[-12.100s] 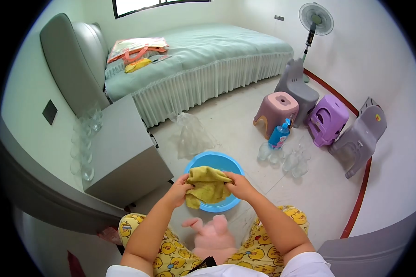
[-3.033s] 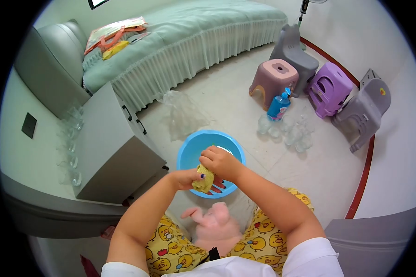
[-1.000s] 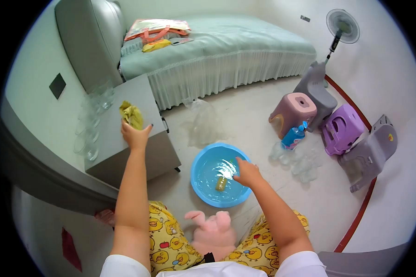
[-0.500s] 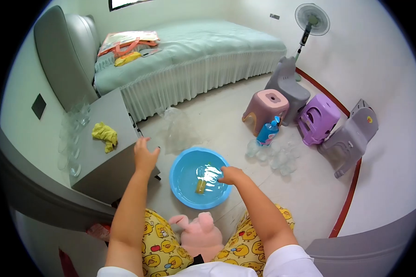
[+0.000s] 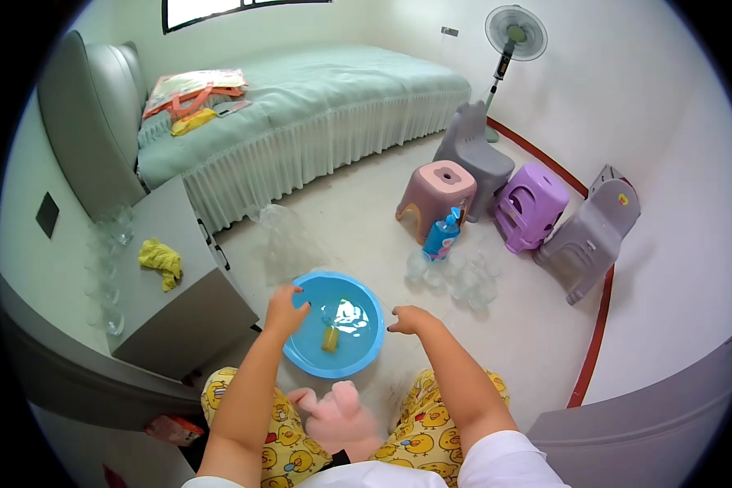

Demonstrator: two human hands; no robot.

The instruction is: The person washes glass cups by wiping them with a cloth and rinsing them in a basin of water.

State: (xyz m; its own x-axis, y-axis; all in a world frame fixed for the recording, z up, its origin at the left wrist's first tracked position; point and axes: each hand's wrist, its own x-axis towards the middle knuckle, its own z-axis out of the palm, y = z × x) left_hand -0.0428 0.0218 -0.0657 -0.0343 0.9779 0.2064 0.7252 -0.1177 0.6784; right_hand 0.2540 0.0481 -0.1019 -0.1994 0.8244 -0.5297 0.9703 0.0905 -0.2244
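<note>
A blue basin [image 5: 373, 351] of water stands on the floor in front of my knees. In its water is a small yellow block [image 5: 330, 339] that looks like a sponge, with a faint clear shape beside it that I cannot make out. My left hand [image 5: 285, 313] is over the basin's left rim, thumb and fingers apart, holding nothing. Just beyond the right rim hovers my right hand [image 5: 413, 320], empty, its thumb and fingers parted. A pink plush toy [image 5: 343, 419] sits between my legs, nearest the basin's front side.
A blue pump bottle [image 5: 442, 237] and several clear glasses [image 5: 464, 276] stand on the floor at right, before a pink stool [image 5: 437, 191]. On the left, a grey cabinet [image 5: 189, 297] carries a yellow cloth [image 5: 161, 262] and several glasses. A plastic bag [image 5: 289, 244] lies behind the basin.
My left hand has come from near the cabinet to the basin's left rim. The right hand has gone from over the right rim to just outside it. The view has shifted slightly.
</note>
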